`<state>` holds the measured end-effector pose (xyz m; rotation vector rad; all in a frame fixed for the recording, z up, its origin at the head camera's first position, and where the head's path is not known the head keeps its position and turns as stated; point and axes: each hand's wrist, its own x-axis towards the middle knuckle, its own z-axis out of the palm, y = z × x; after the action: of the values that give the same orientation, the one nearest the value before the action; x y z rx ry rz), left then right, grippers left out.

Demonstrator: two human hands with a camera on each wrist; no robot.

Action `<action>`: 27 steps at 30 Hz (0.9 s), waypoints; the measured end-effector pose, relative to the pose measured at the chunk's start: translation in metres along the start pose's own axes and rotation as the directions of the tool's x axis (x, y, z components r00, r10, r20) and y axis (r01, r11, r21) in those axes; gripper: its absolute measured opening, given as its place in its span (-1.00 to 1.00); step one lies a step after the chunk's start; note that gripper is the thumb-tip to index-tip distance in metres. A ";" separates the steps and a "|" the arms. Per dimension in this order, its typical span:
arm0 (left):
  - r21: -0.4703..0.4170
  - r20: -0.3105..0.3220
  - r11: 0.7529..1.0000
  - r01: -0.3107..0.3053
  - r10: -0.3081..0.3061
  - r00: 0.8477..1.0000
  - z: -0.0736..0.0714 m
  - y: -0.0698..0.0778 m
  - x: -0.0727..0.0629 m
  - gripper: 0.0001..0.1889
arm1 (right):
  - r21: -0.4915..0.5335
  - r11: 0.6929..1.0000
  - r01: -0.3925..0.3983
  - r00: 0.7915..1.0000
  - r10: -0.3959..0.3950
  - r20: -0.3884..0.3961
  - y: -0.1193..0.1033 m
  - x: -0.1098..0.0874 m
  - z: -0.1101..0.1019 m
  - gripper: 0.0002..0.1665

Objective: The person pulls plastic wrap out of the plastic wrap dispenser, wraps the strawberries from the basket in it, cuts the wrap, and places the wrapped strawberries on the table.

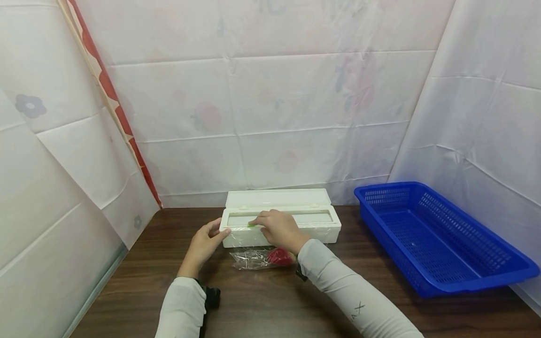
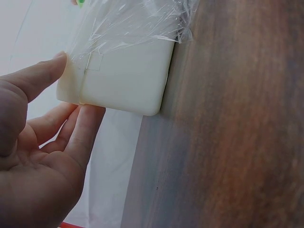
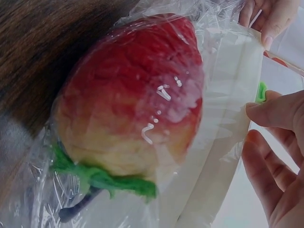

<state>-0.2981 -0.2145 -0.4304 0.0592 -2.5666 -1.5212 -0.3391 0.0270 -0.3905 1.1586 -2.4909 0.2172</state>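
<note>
A white cling film dispenser (image 1: pixel 236 240) stands on the table with its lid (image 1: pixel 276 198) raised at the back. My left hand (image 1: pixel 204 245) grips its left end, thumb on the front top edge and fingers against the end wall. Along the dispenser's slot edge, left of its middle, my right hand (image 1: pixel 281 229) pinches a small green slide cutter (image 3: pixel 261 91). Clear film (image 1: pixel 249 259) hangs down the front face onto the table. Wrapped in that film, a red and yellow toy peach (image 3: pixel 137 95) with green leaves and a dark stem lies before the dispenser, below my right wrist.
To the right is a blue perforated plastic basket (image 1: pixel 393 256). Dark wood-grain table (image 1: pixel 262 305) extends toward me. White printed sheets (image 1: pixel 287 103) hang behind and on both sides, close behind the raised lid.
</note>
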 end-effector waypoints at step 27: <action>-0.004 -0.004 1.000 -0.001 0.001 1.000 0.001 -0.001 0.000 -0.26 | 0.212 0.977 -0.028 0.999 0.034 -0.025 0.009 -0.001 -0.006 -0.59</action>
<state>-0.2985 -0.2144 -0.4316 0.0604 -2.5604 -1.5243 -0.3440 0.0347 -0.3854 1.1891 -2.5097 0.5149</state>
